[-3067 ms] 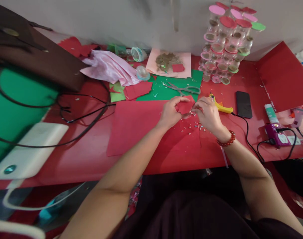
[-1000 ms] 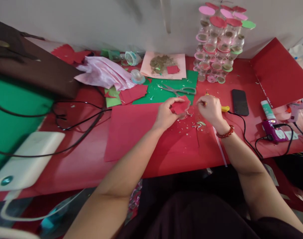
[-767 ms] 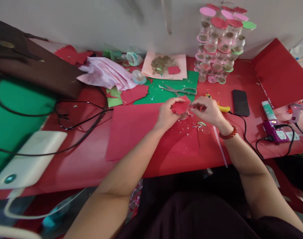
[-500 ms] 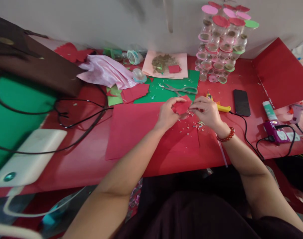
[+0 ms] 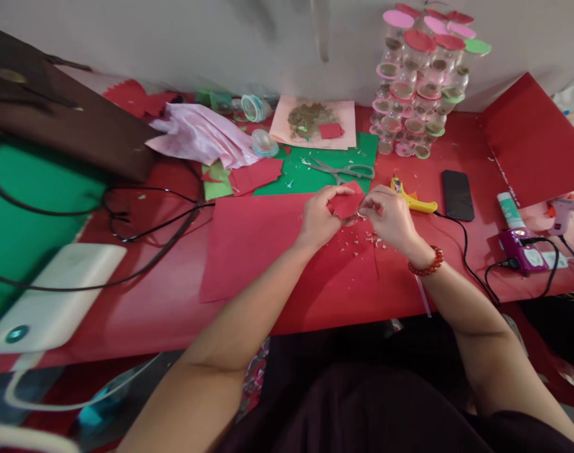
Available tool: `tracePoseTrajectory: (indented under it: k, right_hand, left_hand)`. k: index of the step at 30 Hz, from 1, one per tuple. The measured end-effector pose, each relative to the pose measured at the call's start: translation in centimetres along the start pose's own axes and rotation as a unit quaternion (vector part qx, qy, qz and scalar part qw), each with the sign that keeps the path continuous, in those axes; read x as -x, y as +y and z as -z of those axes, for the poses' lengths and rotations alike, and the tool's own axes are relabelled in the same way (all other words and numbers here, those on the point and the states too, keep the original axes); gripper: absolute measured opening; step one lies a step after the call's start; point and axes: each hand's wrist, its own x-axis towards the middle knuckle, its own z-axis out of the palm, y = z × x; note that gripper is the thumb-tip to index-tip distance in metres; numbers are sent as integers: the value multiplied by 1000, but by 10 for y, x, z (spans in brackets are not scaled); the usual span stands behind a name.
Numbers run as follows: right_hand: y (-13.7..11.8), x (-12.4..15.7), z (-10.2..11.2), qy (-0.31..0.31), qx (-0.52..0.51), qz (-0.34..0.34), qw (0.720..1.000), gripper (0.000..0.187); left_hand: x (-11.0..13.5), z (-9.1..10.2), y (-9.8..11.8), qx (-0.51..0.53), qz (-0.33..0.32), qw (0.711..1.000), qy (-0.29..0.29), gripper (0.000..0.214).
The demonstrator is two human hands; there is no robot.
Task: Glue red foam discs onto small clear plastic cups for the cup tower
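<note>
The left hand (image 5: 318, 218) clamps small red paper (image 5: 347, 202); whether the right hand (image 5: 391, 215) pinches its edge, I cannot tell.

On your left, a brown box (image 5: 93, 119) is standing beyond a white case (image 5: 39, 321); a black cable (image 5: 60, 290) is crossing the case. Lilac cloth (image 5: 206, 133) is lying beside the box; on your right, a black phone (image 5: 457, 195) is lying flat.

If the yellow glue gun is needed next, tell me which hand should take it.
Probably the right hand: it is nearer the yellow glue gun, while the left hand holds the small red paper.
</note>
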Motion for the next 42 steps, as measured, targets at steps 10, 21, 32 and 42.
tracePoseTrajectory:
  k: [10, 21, 32, 42]
  right_hand:
    - [-38, 34, -10, -127, 54, 17, 990, 15]
    - [14, -5, 24, 36, -13, -44, 998, 17]
    - [-3, 7, 3, 20, 2, 1, 1000, 10]
    - [7, 5, -9, 52, -72, 46, 995, 19]
  left_hand:
    - [0, -2, -2, 15, 22, 1000, 17, 40]
    - [1, -5, -11, 44, 22, 998, 26, 43]
    - [2, -4, -8, 42, 25, 999, 22, 42]
    - [3, -2, -4, 14, 2, 1000, 17, 43]
